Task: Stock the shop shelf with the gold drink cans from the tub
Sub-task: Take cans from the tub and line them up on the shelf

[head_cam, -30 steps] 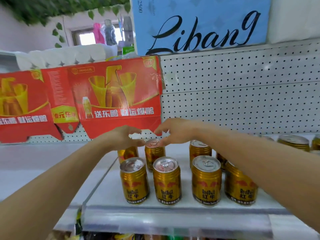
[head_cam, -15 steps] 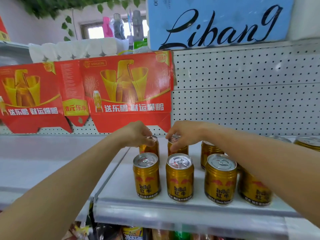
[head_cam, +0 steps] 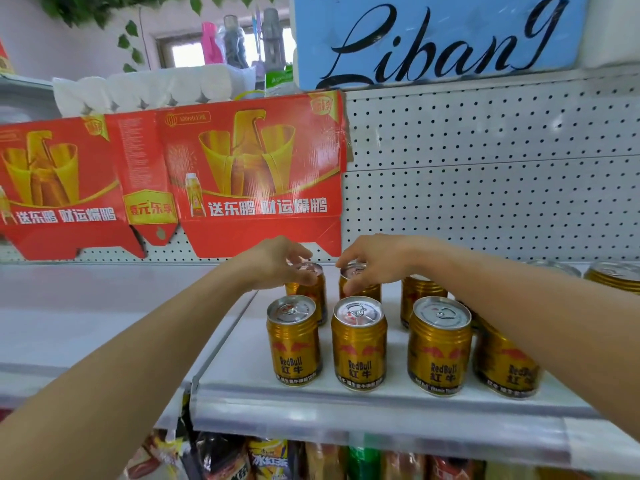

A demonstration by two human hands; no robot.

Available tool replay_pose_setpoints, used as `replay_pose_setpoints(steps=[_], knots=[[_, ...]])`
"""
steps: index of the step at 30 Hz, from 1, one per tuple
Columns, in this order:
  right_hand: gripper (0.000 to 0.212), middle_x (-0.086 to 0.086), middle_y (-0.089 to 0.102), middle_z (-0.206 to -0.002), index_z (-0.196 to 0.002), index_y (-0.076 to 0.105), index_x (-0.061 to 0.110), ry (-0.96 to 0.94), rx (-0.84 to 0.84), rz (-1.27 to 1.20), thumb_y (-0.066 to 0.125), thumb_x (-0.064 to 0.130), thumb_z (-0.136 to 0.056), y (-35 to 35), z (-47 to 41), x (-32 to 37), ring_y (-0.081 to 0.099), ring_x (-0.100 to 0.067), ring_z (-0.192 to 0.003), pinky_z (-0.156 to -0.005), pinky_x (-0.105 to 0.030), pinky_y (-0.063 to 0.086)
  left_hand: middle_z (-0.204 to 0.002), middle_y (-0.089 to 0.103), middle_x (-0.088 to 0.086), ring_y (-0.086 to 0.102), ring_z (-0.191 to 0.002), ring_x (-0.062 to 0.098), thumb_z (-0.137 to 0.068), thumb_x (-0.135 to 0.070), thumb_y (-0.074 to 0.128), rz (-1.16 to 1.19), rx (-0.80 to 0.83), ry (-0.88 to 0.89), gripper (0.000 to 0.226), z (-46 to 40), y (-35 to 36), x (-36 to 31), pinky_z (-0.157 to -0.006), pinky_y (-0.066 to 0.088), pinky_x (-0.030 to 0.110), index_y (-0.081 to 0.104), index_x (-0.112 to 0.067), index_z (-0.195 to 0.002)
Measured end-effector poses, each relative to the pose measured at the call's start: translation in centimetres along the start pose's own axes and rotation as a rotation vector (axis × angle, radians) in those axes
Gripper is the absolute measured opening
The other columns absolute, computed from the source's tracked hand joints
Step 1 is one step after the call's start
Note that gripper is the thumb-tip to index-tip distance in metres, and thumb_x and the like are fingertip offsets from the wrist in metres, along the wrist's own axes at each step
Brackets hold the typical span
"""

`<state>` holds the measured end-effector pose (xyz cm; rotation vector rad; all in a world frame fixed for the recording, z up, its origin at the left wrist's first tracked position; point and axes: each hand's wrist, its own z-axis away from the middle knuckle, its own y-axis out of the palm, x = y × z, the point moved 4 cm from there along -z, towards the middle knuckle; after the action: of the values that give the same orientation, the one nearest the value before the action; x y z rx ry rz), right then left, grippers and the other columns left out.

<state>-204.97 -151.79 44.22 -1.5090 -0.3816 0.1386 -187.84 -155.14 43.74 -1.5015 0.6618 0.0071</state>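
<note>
Left hand [head_cam: 273, 263] is gripping one short gold metal drink can [head_cam: 308, 289] by its top; right hand [head_cam: 375, 261] is gripping its neighbour [head_cam: 362, 287]. Both are sitting behind the front row on the white metal shelf [head_cam: 242, 386]. Advice: seat bases flat, then release.

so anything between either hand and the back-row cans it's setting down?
Nothing visible. Left hand holds the left back can by its top, right hand the next back can; front-row cans sit nearer the camera, below the arms.
</note>
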Motion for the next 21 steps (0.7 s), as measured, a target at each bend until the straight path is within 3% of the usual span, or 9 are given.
replay_pose_setpoints(steps=[3,6,8,11,16,21], knots=[[0.057,0.007,0.040,-0.147,-0.142,0.043,0.031,-0.018,-0.161,-0.081,0.058,0.047,-0.090,-1.8,2.8,0.0,0.040,-0.013,-0.130,-0.097,-0.020,0.030,-0.138,0.053,-0.009,0.051,-0.120,0.014,-0.080,-0.059,0.060,0.195,-0.117,0.018,0.061,2.8,-1.0,0.3,-0.100,0.042,0.037,0.052,-0.034,-0.136],[0.047,0.012,0.056,-0.126,-0.132,0.053,0.037,-0.101,-0.185,-0.144,0.055,0.054,-0.088,-2.4,6.1,1.2,0.052,0.000,-0.103,-0.081,-0.013,0.038,-0.128,0.058,-0.017,0.057,-0.108,0.004,-0.079,-0.064,0.048,0.360,-0.133,0.064,0.057,6.9,-1.0,0.6,-0.090,0.051,0.034,0.056,-0.039,-0.130],[0.053,0.014,0.059,-0.121,-0.130,0.054,0.040,-0.141,-0.072,-0.116,0.057,0.062,-0.082,-1.1,7.2,2.8,0.055,-0.001,-0.102,-0.085,-0.021,0.045,-0.120,0.060,-0.021,0.061,-0.103,0.005,-0.078,-0.063,0.053,0.373,-0.043,0.063,0.053,8.8,-0.2,0.9,-0.084,0.055,0.032,0.058,-0.041,-0.126],[0.069,0.011,0.052,-0.132,-0.136,0.048,0.037,-0.156,-0.006,-0.013,0.065,0.064,-0.075,0.7,7.6,4.3,0.051,-0.009,-0.113,-0.093,-0.029,0.044,-0.116,0.061,-0.018,0.067,-0.094,0.008,-0.068,-0.052,0.075,0.335,0.078,0.053,0.062,9.7,0.9,1.1,-0.083,0.056,0.030,0.057,-0.041,-0.126],[0.064,0.009,0.052,-0.133,-0.133,0.052,0.028,-0.160,-0.094,0.100,0.070,0.051,-0.076,1.5,7.3,4.3,0.049,-0.012,-0.119,-0.098,-0.032,0.042,-0.117,0.065,-0.010,0.069,-0.086,0.009,-0.067,-0.026,0.086,0.321,0.032,0.060,0.067,9.5,1.7,0.9,-0.085,0.056,0.034,0.059,-0.033,-0.128],[0.060,0.004,0.054,-0.133,-0.134,0.053,0.025,-0.135,-0.113,0.114,0.069,0.046,-0.080,1.6,7.3,4.3,0.051,-0.016,-0.116,-0.097,-0.037,0.045,-0.125,0.062,-0.007,0.067,-0.091,0.009,-0.069,-0.027,0.085,0.306,0.020,0.055,0.068,9.1,1.7,0.7,-0.081,0.053,0.028,0.058,-0.031,-0.131]])
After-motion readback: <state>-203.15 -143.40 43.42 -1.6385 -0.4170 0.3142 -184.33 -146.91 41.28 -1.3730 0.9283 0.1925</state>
